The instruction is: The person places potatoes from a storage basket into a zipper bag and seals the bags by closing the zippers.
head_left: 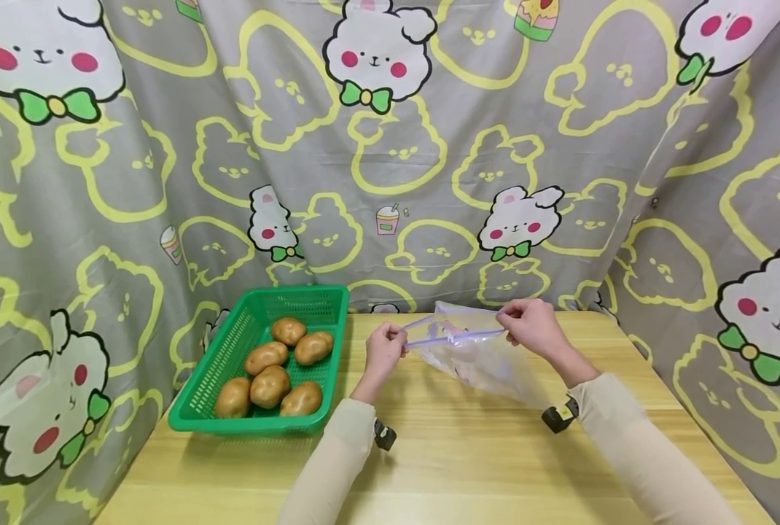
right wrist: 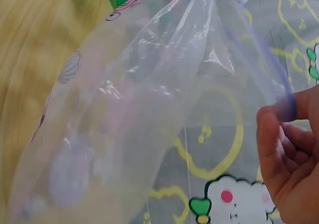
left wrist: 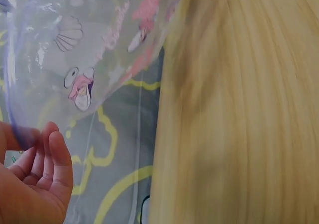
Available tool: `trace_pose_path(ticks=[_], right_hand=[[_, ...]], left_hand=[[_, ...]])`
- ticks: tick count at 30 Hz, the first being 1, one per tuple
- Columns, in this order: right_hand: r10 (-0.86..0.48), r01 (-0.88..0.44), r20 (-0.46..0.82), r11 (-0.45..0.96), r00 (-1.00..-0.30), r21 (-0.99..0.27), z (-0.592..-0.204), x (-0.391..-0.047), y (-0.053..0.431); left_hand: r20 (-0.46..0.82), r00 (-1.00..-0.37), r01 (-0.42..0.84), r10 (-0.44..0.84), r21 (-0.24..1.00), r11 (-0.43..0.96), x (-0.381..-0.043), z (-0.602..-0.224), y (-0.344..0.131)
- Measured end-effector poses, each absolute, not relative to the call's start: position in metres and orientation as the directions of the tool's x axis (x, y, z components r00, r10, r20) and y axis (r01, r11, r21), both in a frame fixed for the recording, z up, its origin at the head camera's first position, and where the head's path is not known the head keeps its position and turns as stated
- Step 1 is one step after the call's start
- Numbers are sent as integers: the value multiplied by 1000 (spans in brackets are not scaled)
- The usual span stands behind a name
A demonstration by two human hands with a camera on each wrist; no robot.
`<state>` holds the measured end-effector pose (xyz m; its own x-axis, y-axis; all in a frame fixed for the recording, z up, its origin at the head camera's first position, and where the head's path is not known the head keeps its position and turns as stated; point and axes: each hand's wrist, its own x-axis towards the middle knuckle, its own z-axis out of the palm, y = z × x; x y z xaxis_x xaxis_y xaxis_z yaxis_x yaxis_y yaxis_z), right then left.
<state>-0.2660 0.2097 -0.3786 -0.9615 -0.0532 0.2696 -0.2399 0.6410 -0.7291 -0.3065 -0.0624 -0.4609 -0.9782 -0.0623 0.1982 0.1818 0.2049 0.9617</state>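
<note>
A clear zip bag (head_left: 475, 357) with a purple zip strip and pink printed pictures hangs above the table between both hands. My left hand (head_left: 385, 351) pinches one end of its zip edge between thumb and fingers. At the opposite end my right hand (head_left: 533, 327) pinches the same edge. Seen from the left wrist, the bag (left wrist: 84, 50) shows shell prints, with the left hand (left wrist: 37, 176) at its corner. In the right wrist view the bag (right wrist: 114, 114) hangs loose below the zip, and the right hand (right wrist: 291, 149) grips the purple strip.
A green plastic basket (head_left: 196, 390) stands at the left of the wooden table (head_left: 429, 467). Several brown potatoes (head_left: 270, 386) lie in it. A patterned grey curtain (head_left: 423, 153) surrounds the table at the back and sides.
</note>
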Motion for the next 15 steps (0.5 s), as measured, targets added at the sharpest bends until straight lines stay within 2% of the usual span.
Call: trace_pose_path(ticks=[8, 15], right_hand=[[-15, -218, 258, 582, -966, -783, -387, -270, 188], [-22, -215, 242, 541, -970, -813, -396, -272, 181]], left_hand=[[230, -972, 235, 47, 944, 233, -302, -450, -55], [231, -958, 282, 170, 866, 413, -288, -423, -62]])
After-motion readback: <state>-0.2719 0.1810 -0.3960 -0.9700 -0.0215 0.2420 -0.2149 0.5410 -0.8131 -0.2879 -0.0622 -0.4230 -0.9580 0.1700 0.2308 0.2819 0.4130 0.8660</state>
